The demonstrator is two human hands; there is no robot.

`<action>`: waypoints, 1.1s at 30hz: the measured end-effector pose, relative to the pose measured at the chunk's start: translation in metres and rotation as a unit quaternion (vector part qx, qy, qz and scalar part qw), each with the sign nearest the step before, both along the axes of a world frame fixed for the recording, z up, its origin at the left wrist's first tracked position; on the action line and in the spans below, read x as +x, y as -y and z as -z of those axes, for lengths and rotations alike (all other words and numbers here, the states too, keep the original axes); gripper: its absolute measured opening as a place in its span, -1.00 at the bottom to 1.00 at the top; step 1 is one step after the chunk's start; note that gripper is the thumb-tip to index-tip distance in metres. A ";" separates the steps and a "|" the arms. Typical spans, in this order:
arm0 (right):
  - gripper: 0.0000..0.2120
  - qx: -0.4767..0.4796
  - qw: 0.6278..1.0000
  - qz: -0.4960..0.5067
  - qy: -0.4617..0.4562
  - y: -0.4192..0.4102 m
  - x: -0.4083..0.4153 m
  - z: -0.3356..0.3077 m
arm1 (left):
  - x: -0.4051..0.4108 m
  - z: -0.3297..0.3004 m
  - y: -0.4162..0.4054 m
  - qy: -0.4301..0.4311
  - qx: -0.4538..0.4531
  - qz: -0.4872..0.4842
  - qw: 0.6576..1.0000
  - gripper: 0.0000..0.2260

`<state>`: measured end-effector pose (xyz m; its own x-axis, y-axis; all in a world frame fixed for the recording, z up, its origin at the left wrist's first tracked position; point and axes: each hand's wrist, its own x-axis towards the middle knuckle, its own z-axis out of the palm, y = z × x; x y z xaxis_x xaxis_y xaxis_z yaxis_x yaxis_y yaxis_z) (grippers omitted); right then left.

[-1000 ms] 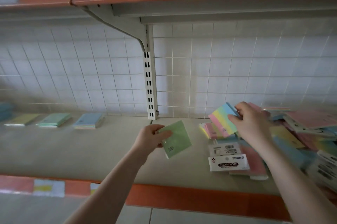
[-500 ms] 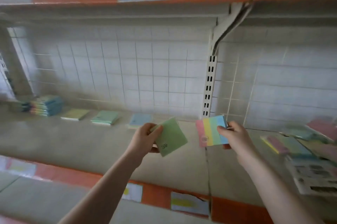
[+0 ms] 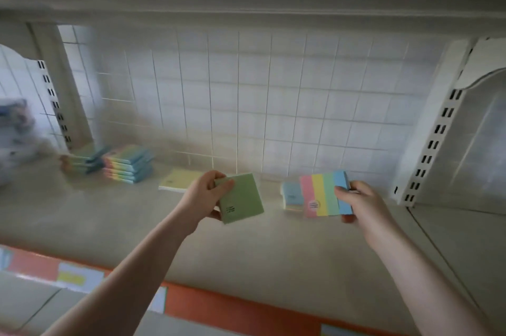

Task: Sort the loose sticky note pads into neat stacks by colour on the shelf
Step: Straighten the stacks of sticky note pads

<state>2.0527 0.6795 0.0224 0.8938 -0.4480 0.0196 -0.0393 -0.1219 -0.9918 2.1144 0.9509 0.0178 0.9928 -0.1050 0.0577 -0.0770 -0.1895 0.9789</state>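
My left hand (image 3: 204,196) grips a green sticky note pad (image 3: 242,198) by its left edge, held above the beige shelf (image 3: 137,226). My right hand (image 3: 361,207) holds a rainbow-striped pad (image 3: 324,193) by its right edge. On the shelf lie a yellow pad (image 3: 178,180) behind my left hand and a blue pad (image 3: 292,194) just left of the rainbow pad. Two stacks of rainbow pads (image 3: 127,163) stand at the back left. A green pad on the shelf, if any, is hidden by my left hand.
A white wire-grid back panel (image 3: 246,105) closes the shelf. Slotted uprights stand at the left (image 3: 54,105) and right (image 3: 435,141). The orange shelf edge (image 3: 232,311) with price labels runs along the front. Blurred packaged goods (image 3: 13,133) sit at far left.
My view has swung left along the shelf; the loose pile at the right is out of frame. Both hands have carried their pads leftward, toward the sorted pads.
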 end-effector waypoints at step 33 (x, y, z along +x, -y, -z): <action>-0.95 0.019 0.999 -0.034 0.002 -0.023 0.063 0.010 | 0.126 0.020 0.018 0.119 0.275 -0.045 0.953 -0.80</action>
<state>2.1158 0.7021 0.0123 0.9223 -0.3863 0.0069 -0.0287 -0.0862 -0.9959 2.2406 0.9327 -0.0020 0.9648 -0.0986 0.2436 -0.2434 -0.6847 0.6870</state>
